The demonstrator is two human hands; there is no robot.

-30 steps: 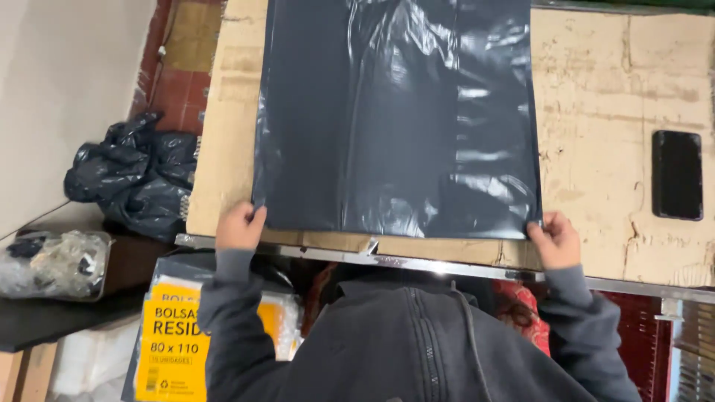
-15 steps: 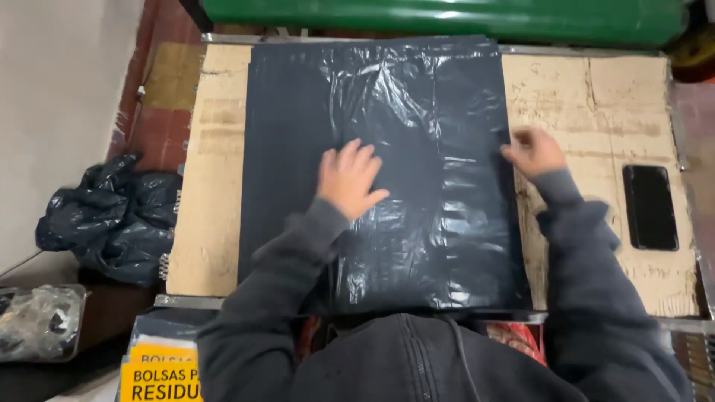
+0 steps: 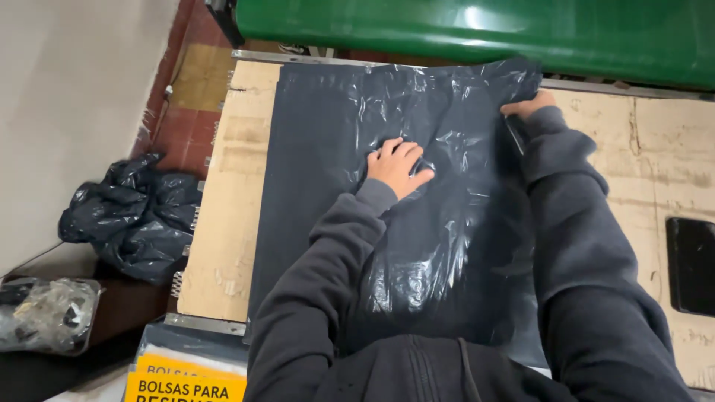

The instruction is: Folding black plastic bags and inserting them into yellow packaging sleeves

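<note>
A large dark grey plastic bag [image 3: 320,186] lies flat on a cardboard-covered table [image 3: 223,223]. My left hand [image 3: 395,165] presses palm down on the middle of the bag, fingers spread a little. My right hand [image 3: 527,104] grips the bag's far right corner near the table's back edge; the plastic there is lifted and creased. Both arms are in dark grey sleeves.
A green machine body [image 3: 477,30] runs along the back of the table. A black phone [image 3: 691,264] lies at the right on the cardboard. On the left floor sit a crumpled black bag [image 3: 134,216], a clear plastic bundle [image 3: 45,313] and a yellow-labelled pack [image 3: 186,380].
Both hands moved from the bag's near edge onto it. My left hand now presses the middle. My right hand went up to the far right corner and took hold of it.
</note>
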